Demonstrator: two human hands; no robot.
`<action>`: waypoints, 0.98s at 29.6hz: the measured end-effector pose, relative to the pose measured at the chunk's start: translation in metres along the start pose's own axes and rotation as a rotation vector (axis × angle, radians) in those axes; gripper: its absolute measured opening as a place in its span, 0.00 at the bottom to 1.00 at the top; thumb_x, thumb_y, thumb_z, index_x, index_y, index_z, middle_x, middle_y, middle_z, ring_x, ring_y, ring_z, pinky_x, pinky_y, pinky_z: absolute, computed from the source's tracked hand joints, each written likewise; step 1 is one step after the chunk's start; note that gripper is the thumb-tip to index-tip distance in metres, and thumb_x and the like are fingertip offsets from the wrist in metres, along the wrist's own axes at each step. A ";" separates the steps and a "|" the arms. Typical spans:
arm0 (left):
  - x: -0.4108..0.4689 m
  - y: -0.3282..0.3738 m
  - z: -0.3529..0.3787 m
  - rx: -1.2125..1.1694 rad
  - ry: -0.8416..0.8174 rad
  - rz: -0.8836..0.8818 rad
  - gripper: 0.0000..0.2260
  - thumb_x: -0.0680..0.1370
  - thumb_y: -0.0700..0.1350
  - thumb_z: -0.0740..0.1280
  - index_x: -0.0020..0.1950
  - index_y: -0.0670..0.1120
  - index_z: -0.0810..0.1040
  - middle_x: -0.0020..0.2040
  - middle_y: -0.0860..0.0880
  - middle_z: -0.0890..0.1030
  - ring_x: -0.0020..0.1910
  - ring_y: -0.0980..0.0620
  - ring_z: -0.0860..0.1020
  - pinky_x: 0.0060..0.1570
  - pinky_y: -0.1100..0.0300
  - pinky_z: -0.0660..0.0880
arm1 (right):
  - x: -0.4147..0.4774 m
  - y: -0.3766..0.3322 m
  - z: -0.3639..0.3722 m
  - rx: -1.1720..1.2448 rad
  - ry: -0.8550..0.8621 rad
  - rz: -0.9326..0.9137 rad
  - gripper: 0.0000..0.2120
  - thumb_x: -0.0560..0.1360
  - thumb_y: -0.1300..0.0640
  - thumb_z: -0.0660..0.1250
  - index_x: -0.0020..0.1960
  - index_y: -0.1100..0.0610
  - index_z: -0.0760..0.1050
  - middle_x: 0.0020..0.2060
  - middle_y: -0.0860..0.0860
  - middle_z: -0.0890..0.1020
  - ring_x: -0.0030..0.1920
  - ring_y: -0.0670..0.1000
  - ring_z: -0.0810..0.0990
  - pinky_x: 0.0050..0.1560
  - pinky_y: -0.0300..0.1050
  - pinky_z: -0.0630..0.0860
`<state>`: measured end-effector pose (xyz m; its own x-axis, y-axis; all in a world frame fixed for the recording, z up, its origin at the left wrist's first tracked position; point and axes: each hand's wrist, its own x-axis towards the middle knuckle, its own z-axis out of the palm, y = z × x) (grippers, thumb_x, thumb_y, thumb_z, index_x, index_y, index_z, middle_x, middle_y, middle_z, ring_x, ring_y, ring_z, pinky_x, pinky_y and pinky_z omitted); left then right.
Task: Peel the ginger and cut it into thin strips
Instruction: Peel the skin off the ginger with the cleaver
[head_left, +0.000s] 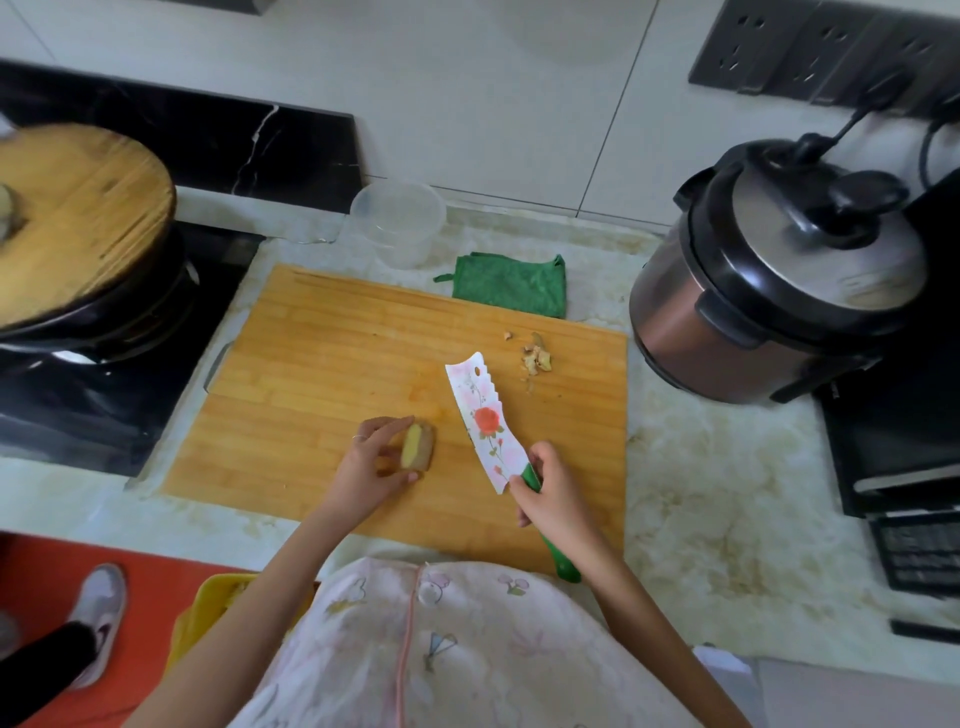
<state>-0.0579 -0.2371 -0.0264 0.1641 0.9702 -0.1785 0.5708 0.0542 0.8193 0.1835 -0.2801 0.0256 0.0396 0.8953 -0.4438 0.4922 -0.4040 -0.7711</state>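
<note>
Our left hand (366, 464) pinches the small brown, half-peeled ginger piece (417, 447) on the wooden cutting board (322, 364). Our right hand (548, 486) curls tight around the green-handled flowery white knife (485, 423).

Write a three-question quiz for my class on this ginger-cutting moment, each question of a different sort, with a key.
1. True or false: the left hand holds the ginger.
2. Which hand grips the knife? A. the left hand B. the right hand
3. Fill in: the peel scraps lie near the cutting board's far ____ corner.
Key: 1 true; 2 B; 3 right.
</note>
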 end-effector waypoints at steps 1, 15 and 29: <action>0.001 -0.002 0.001 -0.016 0.027 0.021 0.31 0.66 0.34 0.78 0.67 0.49 0.73 0.62 0.48 0.71 0.43 0.61 0.78 0.48 0.60 0.78 | 0.000 0.000 0.001 -0.001 -0.010 -0.003 0.06 0.78 0.61 0.61 0.47 0.54 0.64 0.43 0.46 0.76 0.25 0.44 0.76 0.34 0.50 0.79; -0.003 0.010 0.039 0.126 0.292 -0.046 0.29 0.62 0.51 0.81 0.55 0.43 0.72 0.51 0.51 0.74 0.44 0.54 0.75 0.35 0.57 0.71 | -0.002 -0.015 0.015 -0.344 -0.039 -0.139 0.08 0.76 0.57 0.62 0.47 0.52 0.62 0.31 0.46 0.70 0.28 0.46 0.68 0.28 0.42 0.61; -0.007 -0.005 0.038 0.133 0.338 0.270 0.23 0.68 0.60 0.69 0.57 0.46 0.76 0.60 0.54 0.74 0.48 0.58 0.74 0.36 0.59 0.75 | 0.002 -0.017 0.025 -0.417 -0.103 -0.127 0.14 0.78 0.57 0.59 0.63 0.54 0.65 0.37 0.50 0.79 0.29 0.52 0.74 0.28 0.47 0.65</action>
<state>-0.0310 -0.2537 -0.0500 0.0624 0.9693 0.2379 0.6453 -0.2210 0.7312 0.1539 -0.2762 0.0264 -0.1200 0.9008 -0.4173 0.7967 -0.1634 -0.5819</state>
